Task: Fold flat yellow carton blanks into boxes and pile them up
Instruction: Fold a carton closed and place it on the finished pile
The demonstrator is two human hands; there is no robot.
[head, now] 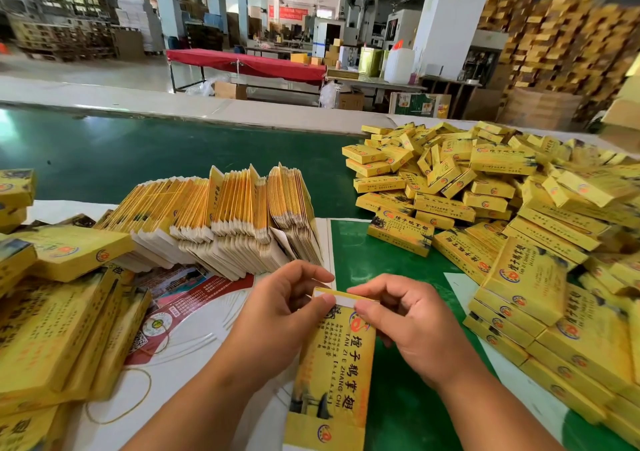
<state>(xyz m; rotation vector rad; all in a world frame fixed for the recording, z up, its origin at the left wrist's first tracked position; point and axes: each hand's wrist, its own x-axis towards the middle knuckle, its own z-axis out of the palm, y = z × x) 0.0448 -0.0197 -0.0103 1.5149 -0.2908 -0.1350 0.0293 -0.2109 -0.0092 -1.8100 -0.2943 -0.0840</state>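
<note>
The left hand [277,307] and the right hand [398,319] both pinch the far end of one yellow carton [334,364], which lies lengthwise between the forearms, just above the near part of the table [391,256]. The left thumb sits on the white end flap [341,301], and the right fingers curl round the carton's right edge. The near end still looks open, with its flap hanging out.

The main risk is the flap missing its slot: if a thumb pushes before the side tabs are tucked in, the flap may crease or buckle, and the box will not close square. Squeezing the body too hard could also flatten it again.

The pile of folded boxes [485,187] lies loosely heaped on the right and far right, with neater stacks near the right edge. A box tossed carelessly there could slide off or knock others down toward the work spot.

The leaning rows of flat blanks [221,218] stand just beyond the left hand. A careless reach for the next one could topple them. More boxes [52,329] crowd the left side.
</note>
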